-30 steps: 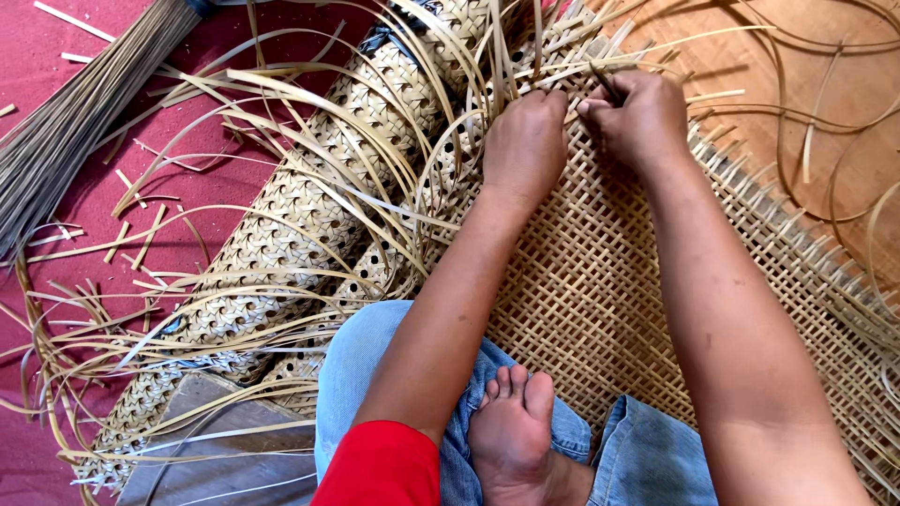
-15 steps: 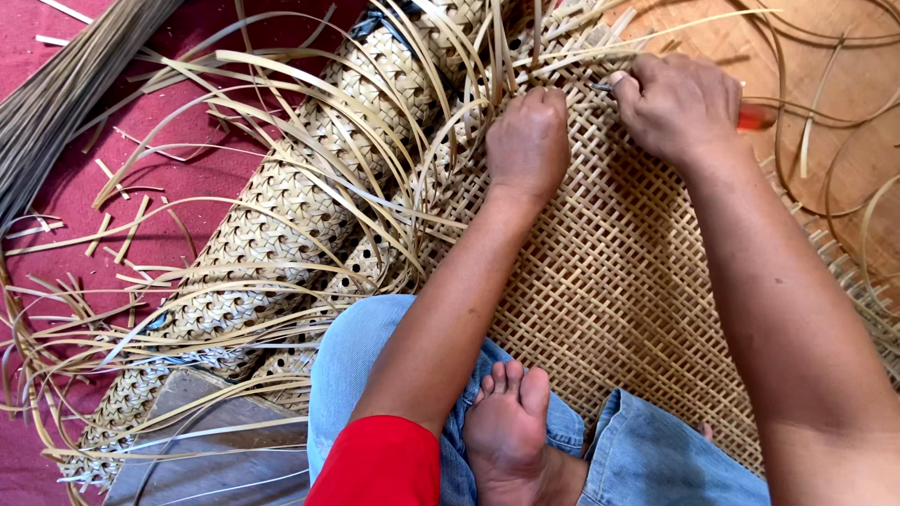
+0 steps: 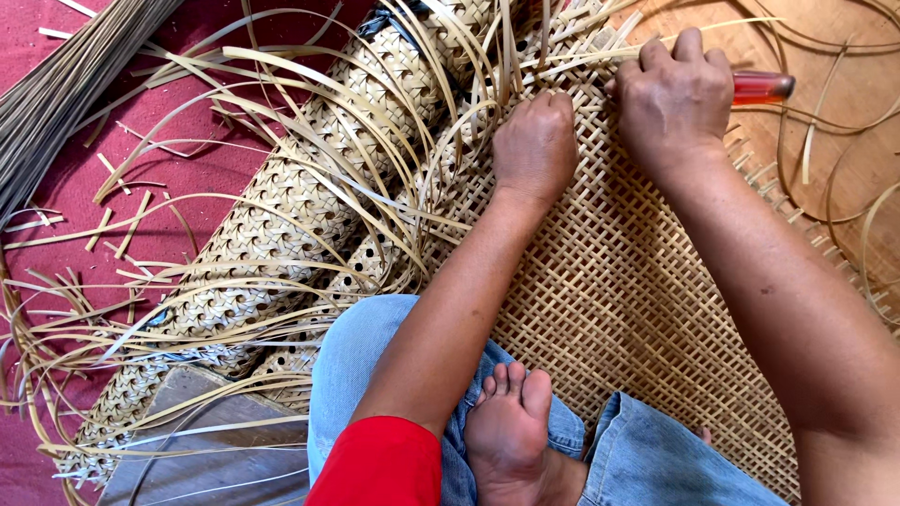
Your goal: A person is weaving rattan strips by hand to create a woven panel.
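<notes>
Since the earlier frames our right hand [image 3: 673, 94] had slid away to the right along the top edge of the woven cane panel [image 3: 637, 290], so that a gap opened between it and our left hand [image 3: 536, 142], which had kept its place. We had the right fingers clenched round a tool with a translucent red handle [image 3: 761, 87], whose end stuck out past the hand over the wooden floor [image 3: 834, 37]; its working end was hidden under the fist. Our left hand was curled into a loose fist, knuckles up, pressing on the panel where the loose cane strips [image 3: 441, 56] fanned out; whether its fingers pinched a strip, we could not tell. The panel lay flat under both forearms and ran down to our knees in blue jeans [image 3: 366, 347], with our bare foot [image 3: 511, 422] tucked between them. Just left of the panel lay a rolled length of patterned cane webbing [image 3: 281, 215], strips arching over it. A bundle of thin cane rods [image 3: 66, 84] rested on the red mat [image 3: 187, 159] at the upper left, well apart from our hands.
</notes>
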